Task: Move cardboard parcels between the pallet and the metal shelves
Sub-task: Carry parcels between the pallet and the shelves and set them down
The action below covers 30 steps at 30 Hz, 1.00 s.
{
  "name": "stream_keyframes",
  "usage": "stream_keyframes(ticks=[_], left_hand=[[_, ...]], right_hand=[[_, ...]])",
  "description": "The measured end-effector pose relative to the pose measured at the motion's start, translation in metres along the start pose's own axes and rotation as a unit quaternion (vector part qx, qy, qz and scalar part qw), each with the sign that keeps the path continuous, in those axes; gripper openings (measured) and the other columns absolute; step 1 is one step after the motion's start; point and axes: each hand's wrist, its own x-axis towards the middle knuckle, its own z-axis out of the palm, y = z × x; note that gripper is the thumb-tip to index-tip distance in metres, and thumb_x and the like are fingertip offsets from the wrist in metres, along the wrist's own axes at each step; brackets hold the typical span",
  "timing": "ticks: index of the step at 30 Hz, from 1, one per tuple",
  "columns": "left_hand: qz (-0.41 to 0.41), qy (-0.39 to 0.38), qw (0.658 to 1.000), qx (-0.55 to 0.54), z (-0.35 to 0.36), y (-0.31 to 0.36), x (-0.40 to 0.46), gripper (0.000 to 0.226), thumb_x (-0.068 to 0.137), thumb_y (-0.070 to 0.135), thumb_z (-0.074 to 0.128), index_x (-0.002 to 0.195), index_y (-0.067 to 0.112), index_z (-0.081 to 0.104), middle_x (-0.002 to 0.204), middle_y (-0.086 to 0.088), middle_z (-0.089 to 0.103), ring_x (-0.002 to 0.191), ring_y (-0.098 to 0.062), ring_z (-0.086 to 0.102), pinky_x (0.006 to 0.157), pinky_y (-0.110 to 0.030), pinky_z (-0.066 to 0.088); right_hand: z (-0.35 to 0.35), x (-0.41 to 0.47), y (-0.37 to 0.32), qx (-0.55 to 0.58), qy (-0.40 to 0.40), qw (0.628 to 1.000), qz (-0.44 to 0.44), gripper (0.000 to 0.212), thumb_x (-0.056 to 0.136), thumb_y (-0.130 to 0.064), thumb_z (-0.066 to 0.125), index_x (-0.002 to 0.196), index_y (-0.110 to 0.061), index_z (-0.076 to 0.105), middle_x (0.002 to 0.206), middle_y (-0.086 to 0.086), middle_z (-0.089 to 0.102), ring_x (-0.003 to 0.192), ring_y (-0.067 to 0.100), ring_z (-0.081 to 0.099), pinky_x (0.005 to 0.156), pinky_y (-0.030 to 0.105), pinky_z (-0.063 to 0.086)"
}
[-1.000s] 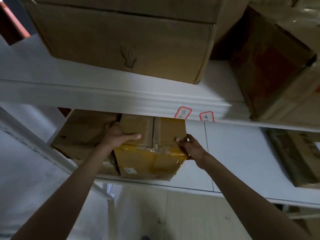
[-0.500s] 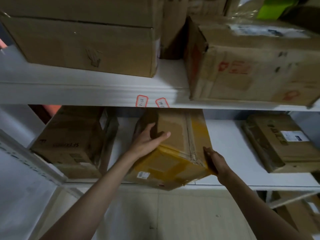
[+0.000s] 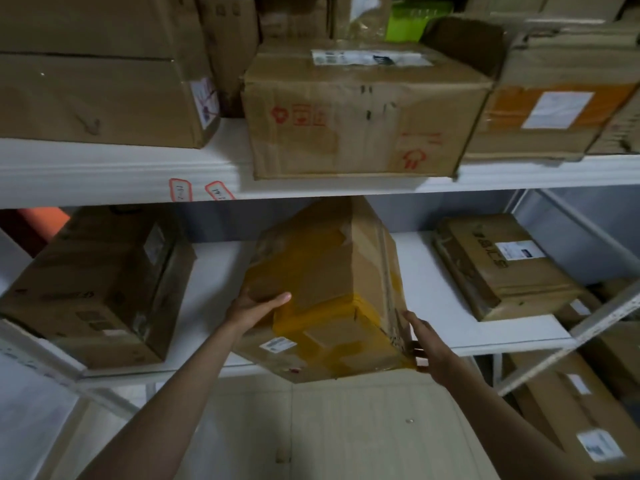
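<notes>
A cardboard parcel (image 3: 332, 289) wrapped in yellow tape lies tilted on the white middle shelf (image 3: 436, 292), its front corner hanging out over the shelf edge. My left hand (image 3: 252, 308) grips its left side, thumb laid across the top face and fingers hidden behind. My right hand (image 3: 427, 348) holds the lower right corner, fingers running up the right face. The parcel's far end reaches under the upper shelf beam (image 3: 104, 174).
A brown box (image 3: 100, 296) stands left of the parcel and a flat labelled parcel (image 3: 498, 265) lies to its right. Large boxes (image 3: 356, 112) fill the upper shelf. More boxes (image 3: 571, 410) sit low right behind a diagonal brace (image 3: 585, 327).
The parcel has shifted right, away from the left box, and turned to lie at an angle. My left hand slid down toward its near end. The view swung right.
</notes>
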Motion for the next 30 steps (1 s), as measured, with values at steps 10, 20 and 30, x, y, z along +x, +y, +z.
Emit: stream_keyframes(ticks=[10,20,30], left_hand=[[-0.117,0.051,0.991,-0.033,-0.013,-0.032,0.011,0.108,0.061,0.061,0.083,0.145,0.005,0.044,0.142,-0.019,0.054,0.127,-0.039,0.055,0.106,-0.052,0.046],[-0.098,-0.013,0.993,-0.072,0.018,-0.04,0.0,0.077,0.076,0.047,0.08,0.14,0.012,0.056,0.136,-0.006,0.061,0.129,-0.029,0.054,0.104,-0.041,0.046],[-0.057,-0.102,0.992,-0.037,0.082,-0.035,-0.019,0.078,0.047,0.066,0.088,0.113,0.037,0.056,0.094,0.02,0.062,0.086,-0.002,0.056,0.09,-0.031,0.044]], right_hand=[[-0.006,0.014,0.006,-0.005,-0.019,1.0,0.014,0.089,0.074,-0.082,0.05,0.136,-0.019,0.048,0.126,0.003,0.058,0.105,0.025,0.059,0.083,0.04,0.05],[-0.03,0.005,0.054,0.047,0.01,0.998,0.046,0.102,0.064,-0.085,0.057,0.148,-0.03,0.036,0.134,0.001,0.053,0.107,0.021,0.055,0.074,0.036,0.045],[-0.076,-0.065,0.115,0.104,0.112,0.987,0.049,0.101,0.066,-0.082,0.058,0.149,-0.031,0.036,0.143,0.006,0.05,0.112,0.024,0.053,0.085,0.041,0.045]])
